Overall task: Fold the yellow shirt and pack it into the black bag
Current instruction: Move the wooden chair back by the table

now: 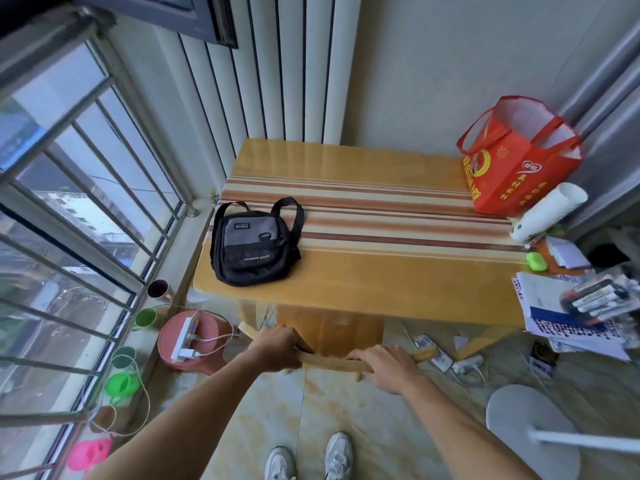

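Both grips clench a wooden chair back (332,362), left hand (277,344) and right hand (388,370), presumably clearing access. Black bag (252,244) lies near-left on the worktop (398,271); I see no yellow shirt.

Yellow striped table (363,271) bears black bag (252,242) and red bag (519,168).

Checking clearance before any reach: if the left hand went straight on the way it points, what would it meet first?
Probably the near edge of the yellow wooden table, above the wooden chair back the left hand grips; depth is unclear.
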`<state>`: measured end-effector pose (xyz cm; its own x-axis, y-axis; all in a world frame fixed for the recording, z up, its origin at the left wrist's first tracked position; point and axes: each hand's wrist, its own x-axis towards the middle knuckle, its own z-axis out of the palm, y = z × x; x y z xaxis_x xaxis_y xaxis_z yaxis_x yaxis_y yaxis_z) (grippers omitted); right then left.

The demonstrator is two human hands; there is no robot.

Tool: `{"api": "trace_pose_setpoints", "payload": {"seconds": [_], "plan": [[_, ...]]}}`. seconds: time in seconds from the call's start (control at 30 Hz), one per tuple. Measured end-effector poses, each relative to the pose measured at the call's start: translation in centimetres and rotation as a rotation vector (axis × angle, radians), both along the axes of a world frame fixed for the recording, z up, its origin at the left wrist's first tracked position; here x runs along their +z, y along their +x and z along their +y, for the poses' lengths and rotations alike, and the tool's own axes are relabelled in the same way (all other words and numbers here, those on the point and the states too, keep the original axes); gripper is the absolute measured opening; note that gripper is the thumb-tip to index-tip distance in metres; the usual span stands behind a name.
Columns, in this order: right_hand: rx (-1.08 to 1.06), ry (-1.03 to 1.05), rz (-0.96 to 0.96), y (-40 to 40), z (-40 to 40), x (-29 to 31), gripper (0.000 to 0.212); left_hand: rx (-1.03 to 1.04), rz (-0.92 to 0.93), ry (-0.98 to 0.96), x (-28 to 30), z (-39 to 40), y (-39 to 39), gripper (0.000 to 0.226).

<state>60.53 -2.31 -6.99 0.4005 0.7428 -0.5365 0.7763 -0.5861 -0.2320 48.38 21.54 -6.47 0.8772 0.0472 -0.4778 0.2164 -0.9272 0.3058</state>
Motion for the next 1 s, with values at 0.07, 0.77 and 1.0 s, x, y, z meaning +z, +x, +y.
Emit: {"api": "trace_pose_setpoints", "payload": {"seconds": [0.07,0.77,1.0], "plan": [[0.010,-0.008,0.052,1.2,0.2,0.0,0.043,-0.066,0.019,-0.011,0.0,0.5,0.6,0.036],[-0.060,0.082,-0.031,6.8,1.3,-1.0,0.020,-0.007,0.048,0.075,-1.2,4.2,4.9,0.045],[-0.044,0.074,-0.040,7.5,1.6,-1.1,0.023,-0.026,0.054,0.108,-1.1,4.3,5.4,0.044]]}}
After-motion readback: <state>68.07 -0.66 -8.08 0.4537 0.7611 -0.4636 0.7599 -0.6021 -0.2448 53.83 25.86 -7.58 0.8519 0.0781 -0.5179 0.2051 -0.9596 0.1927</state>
